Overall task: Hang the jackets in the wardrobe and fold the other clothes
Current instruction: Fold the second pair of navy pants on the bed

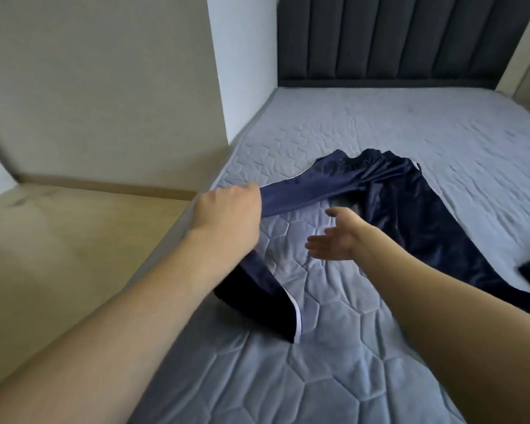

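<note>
The left hand (230, 209) grips one leg of the shiny navy satin track trousers with white side stripes (389, 191); their waistband points away beyond both hands on the quilted grey mattress (334, 362). The right hand (334, 237) hovers relaxed between the legs.

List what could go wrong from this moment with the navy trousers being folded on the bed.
1. The left hand grips one leg of the navy trousers close to the mattress edge; its cuff could slide off toward the floor.
2. The right hand is open and holds nothing, so pulling with one hand may drag the bunched waistband and skew the fold.
3. The other leg runs out of view on the right, so it may be twisted.
</note>
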